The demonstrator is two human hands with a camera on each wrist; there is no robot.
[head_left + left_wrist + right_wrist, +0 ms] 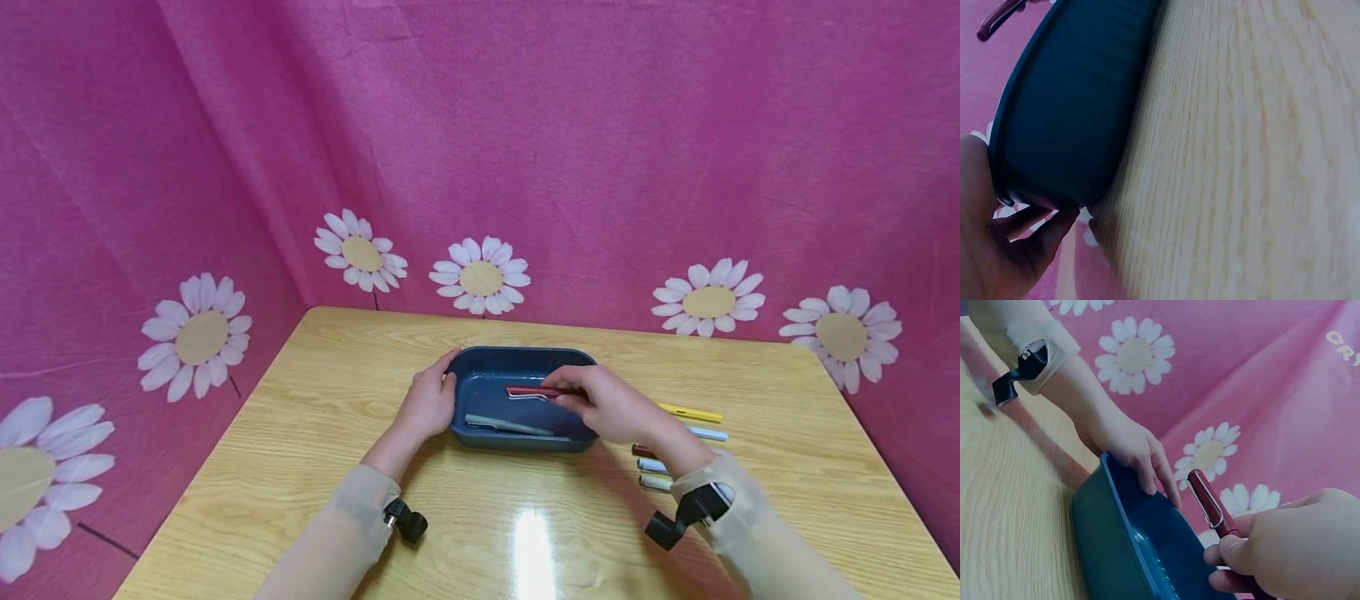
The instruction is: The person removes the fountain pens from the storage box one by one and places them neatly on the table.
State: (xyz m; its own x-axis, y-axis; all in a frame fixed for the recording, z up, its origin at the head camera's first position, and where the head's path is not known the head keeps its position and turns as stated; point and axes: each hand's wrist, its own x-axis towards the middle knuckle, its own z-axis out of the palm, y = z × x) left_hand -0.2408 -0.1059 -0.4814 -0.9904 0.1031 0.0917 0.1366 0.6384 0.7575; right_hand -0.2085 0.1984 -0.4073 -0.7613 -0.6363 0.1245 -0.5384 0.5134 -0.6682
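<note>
A dark blue rectangular box (517, 444) stands on the table. My left hand (431, 400) holds its left end, with fingers against the outer end wall in the left wrist view. My right hand (611, 404) pinches a red pen (528, 391) above the box's right half. In the right wrist view the red pen (1207, 497) tilts up, its silver wire clip showing and its lower end hidden by the hand. A grey pen (506, 426) lies inside the box along the near wall.
Right of the box, on the wooden table (420, 533), lie several pens: a yellow pen (693, 412), a light blue pen (708, 433), a dark red pen (642, 451) and others partly hidden under my right forearm. A pink curtain (570, 167) with daisies hangs behind.
</note>
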